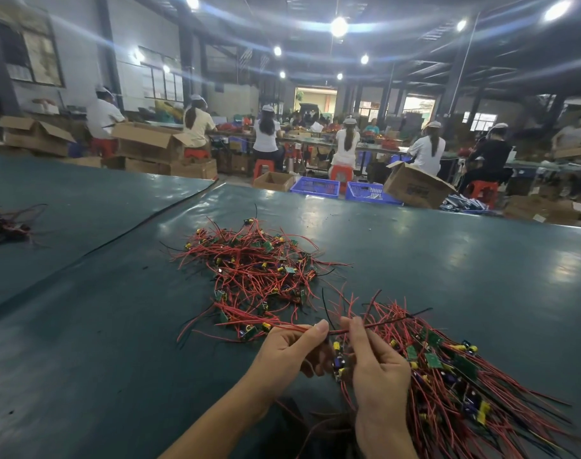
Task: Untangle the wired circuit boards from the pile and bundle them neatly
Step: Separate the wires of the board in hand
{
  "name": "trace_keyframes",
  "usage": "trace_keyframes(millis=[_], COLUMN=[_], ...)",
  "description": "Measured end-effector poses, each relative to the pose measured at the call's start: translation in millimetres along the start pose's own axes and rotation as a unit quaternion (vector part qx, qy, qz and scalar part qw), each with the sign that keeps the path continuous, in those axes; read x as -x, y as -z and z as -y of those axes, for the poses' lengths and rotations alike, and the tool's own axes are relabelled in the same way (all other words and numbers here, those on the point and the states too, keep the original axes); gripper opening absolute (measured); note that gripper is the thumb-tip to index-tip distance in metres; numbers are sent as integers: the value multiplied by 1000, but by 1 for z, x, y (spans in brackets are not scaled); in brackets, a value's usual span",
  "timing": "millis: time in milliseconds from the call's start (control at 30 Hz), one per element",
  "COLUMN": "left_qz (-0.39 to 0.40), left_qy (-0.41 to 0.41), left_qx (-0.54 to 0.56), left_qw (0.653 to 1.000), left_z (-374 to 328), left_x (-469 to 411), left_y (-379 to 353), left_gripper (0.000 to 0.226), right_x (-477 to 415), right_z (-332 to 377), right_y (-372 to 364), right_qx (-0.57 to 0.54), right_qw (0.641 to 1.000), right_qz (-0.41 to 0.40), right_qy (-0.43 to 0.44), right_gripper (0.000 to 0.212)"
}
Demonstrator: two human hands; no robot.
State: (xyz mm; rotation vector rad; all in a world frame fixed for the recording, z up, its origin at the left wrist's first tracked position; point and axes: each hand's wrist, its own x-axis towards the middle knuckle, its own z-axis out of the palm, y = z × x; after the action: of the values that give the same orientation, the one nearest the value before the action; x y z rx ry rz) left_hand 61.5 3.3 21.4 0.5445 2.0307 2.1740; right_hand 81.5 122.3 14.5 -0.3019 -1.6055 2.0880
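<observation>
A tangled pile of small green circuit boards with red and black wires lies on the dark green table. To its right lies a straighter bundle of the same boards, wires fanned toward the lower right. My left hand and my right hand both pinch one red-and-black wire pair stretched between them. A small board with a blue capacitor hangs between my palms. Its wire runs left into the pile.
Another small dark wire clump lies at the table's far left. A seam crosses the table cover. Beyond the far edge stand cardboard boxes, blue crates, red stools and several seated workers.
</observation>
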Motion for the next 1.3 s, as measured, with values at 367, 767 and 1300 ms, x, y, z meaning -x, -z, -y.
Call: trace_keyframes(millis=[367,767,1300], left_qz=[74,-101,-178], left_qy=[10,-112,-7], left_qx=[74,-426,-635], left_qw=[994,892,751], left_z=[-4,15,40], left_x=[0,-6,-16], left_y=[9,33,80], left_gripper=[52,50,24], right_x=[5,1,-15], right_z=[4,-3,2], right_y=[6,6,14], right_qx=[2,96,-112], right_qw=[993,991,987], right_qz=[89,83,-60], right_qy=[77,-41,-103], right_gripper=[50,54,18])
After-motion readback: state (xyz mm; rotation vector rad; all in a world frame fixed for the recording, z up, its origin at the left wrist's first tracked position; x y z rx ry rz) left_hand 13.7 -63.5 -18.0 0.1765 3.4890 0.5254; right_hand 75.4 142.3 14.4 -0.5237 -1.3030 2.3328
